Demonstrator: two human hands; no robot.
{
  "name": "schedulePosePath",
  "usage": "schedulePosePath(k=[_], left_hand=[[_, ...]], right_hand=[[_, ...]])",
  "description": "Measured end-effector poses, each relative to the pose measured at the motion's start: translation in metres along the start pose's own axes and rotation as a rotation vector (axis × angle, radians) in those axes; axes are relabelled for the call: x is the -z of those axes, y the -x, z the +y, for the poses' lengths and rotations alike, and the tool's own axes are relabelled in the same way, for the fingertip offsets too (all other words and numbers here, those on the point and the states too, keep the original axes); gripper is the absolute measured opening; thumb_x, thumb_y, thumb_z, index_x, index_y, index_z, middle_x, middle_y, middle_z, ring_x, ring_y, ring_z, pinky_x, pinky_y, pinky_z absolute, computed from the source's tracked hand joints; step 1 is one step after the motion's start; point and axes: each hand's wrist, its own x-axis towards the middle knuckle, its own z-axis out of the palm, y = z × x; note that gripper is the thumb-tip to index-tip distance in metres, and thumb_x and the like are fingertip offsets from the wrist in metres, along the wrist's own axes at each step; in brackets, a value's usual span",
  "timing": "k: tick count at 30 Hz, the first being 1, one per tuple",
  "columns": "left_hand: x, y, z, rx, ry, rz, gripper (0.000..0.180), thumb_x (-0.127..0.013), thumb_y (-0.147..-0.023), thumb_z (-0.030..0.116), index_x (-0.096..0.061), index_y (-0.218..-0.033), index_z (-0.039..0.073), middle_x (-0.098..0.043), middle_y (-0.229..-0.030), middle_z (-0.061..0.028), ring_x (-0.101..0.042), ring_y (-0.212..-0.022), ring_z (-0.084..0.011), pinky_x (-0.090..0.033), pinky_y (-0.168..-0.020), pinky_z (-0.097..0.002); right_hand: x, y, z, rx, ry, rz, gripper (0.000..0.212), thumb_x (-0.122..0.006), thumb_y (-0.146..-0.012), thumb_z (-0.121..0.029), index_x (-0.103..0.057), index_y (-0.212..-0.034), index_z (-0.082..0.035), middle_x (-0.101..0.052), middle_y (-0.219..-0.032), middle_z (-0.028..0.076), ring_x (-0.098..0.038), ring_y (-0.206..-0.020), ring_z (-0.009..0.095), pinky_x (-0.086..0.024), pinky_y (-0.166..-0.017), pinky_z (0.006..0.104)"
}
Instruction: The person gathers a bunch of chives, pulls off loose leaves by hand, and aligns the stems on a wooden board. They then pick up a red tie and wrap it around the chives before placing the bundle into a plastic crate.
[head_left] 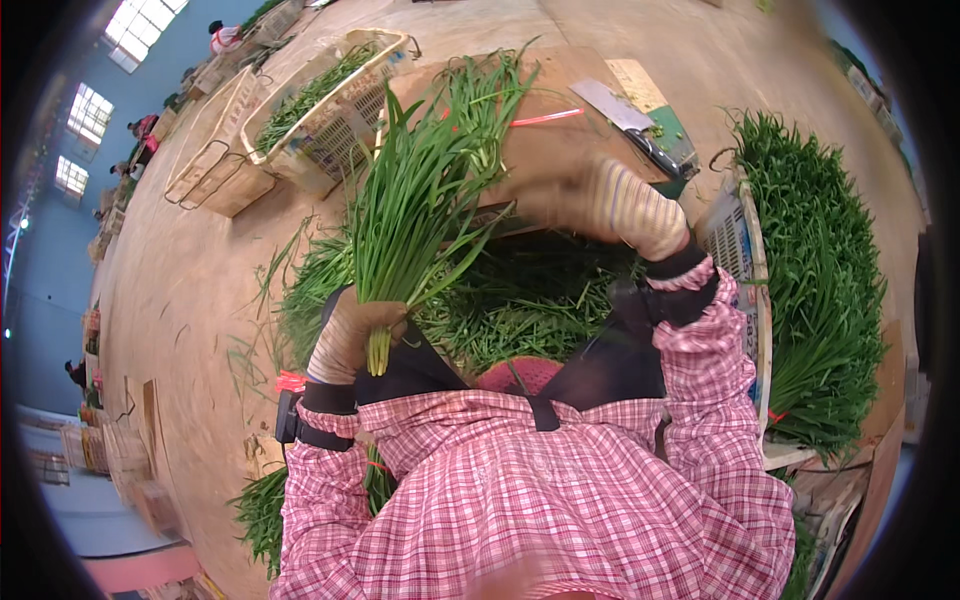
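My left hand (pixel 352 332), in a striped knit glove, is closed round the pale stem ends of a bunch of garlic chives (pixel 405 225). The long green leaves fan upward and away from me. My right hand (pixel 600 203), gloved alike, is to the right of the leaves and smeared by motion, so its fingers cannot be made out. Beyond the held bunch, more chives (pixel 490 95) lie on a brown board (pixel 550 75). A red strip (pixel 547 117) rests there, beside a broad-bladed knife (pixel 612 106) with a dark handle.
A pale crate (pixel 345 110) with some greens stands at the far left, next to another crate (pixel 215 185). A crate (pixel 757 290) heaped with chives (pixel 815 260) is close on my right. Loose leaves (pixel 520 320) lie between my knees.
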Motion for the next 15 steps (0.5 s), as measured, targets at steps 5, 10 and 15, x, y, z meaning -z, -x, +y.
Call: schedulePosePath(k=[5,10,15], left_hand=[[-0.017,0.005,0.008,0.007,-0.053,-0.036,0.018,-0.065,-0.076,0.01,-0.061,-0.089,-0.002,-0.058,-0.066,-0.0061,-0.053,-0.053,-0.0143,-0.043,-0.05,-0.0261],[-0.006,0.011,0.001,0.005,-0.106,0.037,0.017,-0.066,-0.076,0.011,-0.062,-0.086,-0.001,-0.058,-0.065,-0.0057,-0.054,-0.053,-0.0138,-0.043,-0.05,-0.026],[-0.002,0.002,0.002,-0.003,-0.186,0.104,0.015,-0.067,-0.077,0.014,-0.063,-0.082,0.0,-0.06,-0.064,-0.0047,-0.055,-0.053,-0.0125,-0.043,-0.051,-0.0257]], right_hand=[[-0.025,-0.044,0.094,-0.279,0.297,0.293,0.043,-0.065,-0.087,-0.04,-0.066,-0.106,-0.001,-0.071,-0.087,0.01,-0.067,-0.082,0.026,-0.052,-0.077,0.0386],[-0.04,-0.046,0.045,-0.355,0.009,0.189,0.03,-0.069,-0.081,-0.023,-0.068,-0.103,-0.003,-0.071,-0.085,0.011,-0.066,-0.074,0.021,-0.053,-0.069,0.0334],[-0.016,-0.024,0.032,-0.391,0.125,0.053,0.03,-0.068,-0.077,-0.02,-0.069,-0.104,-0.005,-0.069,-0.085,0.015,-0.067,-0.078,0.026,-0.052,-0.072,0.036]])
